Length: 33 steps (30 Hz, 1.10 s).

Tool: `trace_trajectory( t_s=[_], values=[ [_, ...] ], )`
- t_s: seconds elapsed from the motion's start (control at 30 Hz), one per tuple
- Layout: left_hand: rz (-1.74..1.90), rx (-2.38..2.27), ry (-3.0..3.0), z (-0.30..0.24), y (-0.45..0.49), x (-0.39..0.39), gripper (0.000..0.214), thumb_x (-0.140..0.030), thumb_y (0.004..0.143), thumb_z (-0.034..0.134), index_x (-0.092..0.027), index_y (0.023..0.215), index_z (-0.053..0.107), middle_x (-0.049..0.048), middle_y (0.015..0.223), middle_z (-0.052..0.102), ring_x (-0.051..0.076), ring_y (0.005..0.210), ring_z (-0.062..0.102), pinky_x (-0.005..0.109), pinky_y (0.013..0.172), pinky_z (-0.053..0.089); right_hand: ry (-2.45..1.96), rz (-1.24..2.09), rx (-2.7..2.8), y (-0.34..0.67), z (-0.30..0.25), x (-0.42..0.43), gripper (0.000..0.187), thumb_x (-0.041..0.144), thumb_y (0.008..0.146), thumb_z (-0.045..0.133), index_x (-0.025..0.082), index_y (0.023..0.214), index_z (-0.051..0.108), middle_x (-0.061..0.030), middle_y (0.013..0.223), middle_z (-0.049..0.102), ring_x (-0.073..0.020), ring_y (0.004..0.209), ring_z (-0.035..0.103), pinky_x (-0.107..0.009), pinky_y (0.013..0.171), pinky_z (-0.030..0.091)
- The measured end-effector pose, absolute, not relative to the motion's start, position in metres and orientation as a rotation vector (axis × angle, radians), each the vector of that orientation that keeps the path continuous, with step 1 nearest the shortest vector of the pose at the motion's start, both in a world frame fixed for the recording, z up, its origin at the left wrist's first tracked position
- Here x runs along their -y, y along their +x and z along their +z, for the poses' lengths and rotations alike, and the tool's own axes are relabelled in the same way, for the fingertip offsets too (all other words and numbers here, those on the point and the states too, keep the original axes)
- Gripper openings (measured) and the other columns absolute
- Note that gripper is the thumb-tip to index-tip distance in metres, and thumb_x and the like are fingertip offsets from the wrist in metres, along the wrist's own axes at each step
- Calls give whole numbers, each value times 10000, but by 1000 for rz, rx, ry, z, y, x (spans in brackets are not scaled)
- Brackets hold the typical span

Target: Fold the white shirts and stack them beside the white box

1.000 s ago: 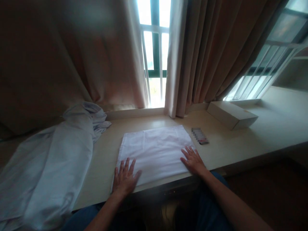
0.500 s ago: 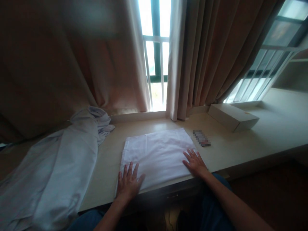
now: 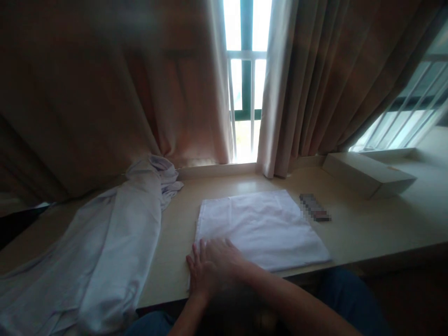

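Note:
A folded white cloth (image 3: pixel 262 228) lies flat on the pale desktop (image 3: pixel 178 233), its front edge close to the desk's edge. My left hand (image 3: pixel 202 274) rests on its front left corner, fingers stretched and a little apart. Beside and partly over the left hand is my right hand (image 3: pixel 224 254), laid flat on the cloth and slightly blurred, its forearm crossing from the right. Neither hand grips anything. The left hand's thumb side is hidden by the right hand.
Another white cloth, loosely bunched (image 3: pixel 119 233), covers the left of the desk. To the right sit a small pixelated item (image 3: pixel 314 207) and a white box (image 3: pixel 369 173). Brown curtains (image 3: pixel 315 84) hang behind, around a barred window (image 3: pixel 245 93).
My right hand has left the cloth's right side and crossed left to my left hand at the front left corner. The view has turned slightly left; the folded cloth stays flat.

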<state>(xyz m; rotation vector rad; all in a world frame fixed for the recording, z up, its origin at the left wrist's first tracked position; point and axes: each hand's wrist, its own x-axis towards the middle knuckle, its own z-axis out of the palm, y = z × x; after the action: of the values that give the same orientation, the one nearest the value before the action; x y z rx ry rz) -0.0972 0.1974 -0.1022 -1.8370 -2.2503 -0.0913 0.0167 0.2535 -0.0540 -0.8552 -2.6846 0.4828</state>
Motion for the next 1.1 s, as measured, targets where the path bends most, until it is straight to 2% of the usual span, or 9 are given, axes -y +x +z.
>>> trace_trajectory(
  t_s=[0.13,0.3,0.47,0.8,0.97,1.1],
  values=[
    [-109,2250,-1835,-88,-90,-198,643,-379,879,415,-181,1479,295,165,1535,293,374,1424,160,620,1105,119,-853,459,2718,-25,-58,-287,472,515,956,390,203,1285,520,-128,1382,501,-289,1308,415,-535,1052,335],
    [-183,2289,-1787,-88,-87,-202,833,-557,861,406,-8,1467,250,278,1503,281,401,1410,181,616,1102,137,-859,411,2757,-52,-73,-336,591,559,958,329,159,1382,427,-139,1482,379,-294,1392,280,-541,1111,235],
    [-250,2276,-1809,-100,-92,-202,839,-576,863,379,-29,1480,224,230,1547,208,393,1434,108,623,1111,120,-900,445,2783,-74,-81,-370,689,596,956,258,148,1479,281,-133,1543,260,-283,1435,164,-542,1137,144],
    [-291,2271,-1844,-104,-97,-201,805,-557,863,386,-42,1471,267,237,1547,199,389,1444,68,652,1103,127,-1029,565,2730,-106,-78,-403,772,627,943,198,96,1504,216,-139,1570,145,-276,1453,61,-523,1147,22],
    [-255,2296,-1853,-102,-97,-201,804,-553,858,393,-47,1471,272,232,1552,184,395,1443,67,645,1110,104,-1046,556,2716,-115,-79,-413,781,622,946,207,76,1503,206,-149,1571,125,-287,1452,56,-524,1146,6],
    [-225,2284,-1849,-101,-97,-202,822,-582,865,367,-40,1474,259,238,1552,181,399,1441,73,643,1107,113,-1045,616,2707,-110,-67,-410,778,633,945,219,86,1499,226,-150,1561,179,-291,1447,95,-530,1148,46]
  ],
)
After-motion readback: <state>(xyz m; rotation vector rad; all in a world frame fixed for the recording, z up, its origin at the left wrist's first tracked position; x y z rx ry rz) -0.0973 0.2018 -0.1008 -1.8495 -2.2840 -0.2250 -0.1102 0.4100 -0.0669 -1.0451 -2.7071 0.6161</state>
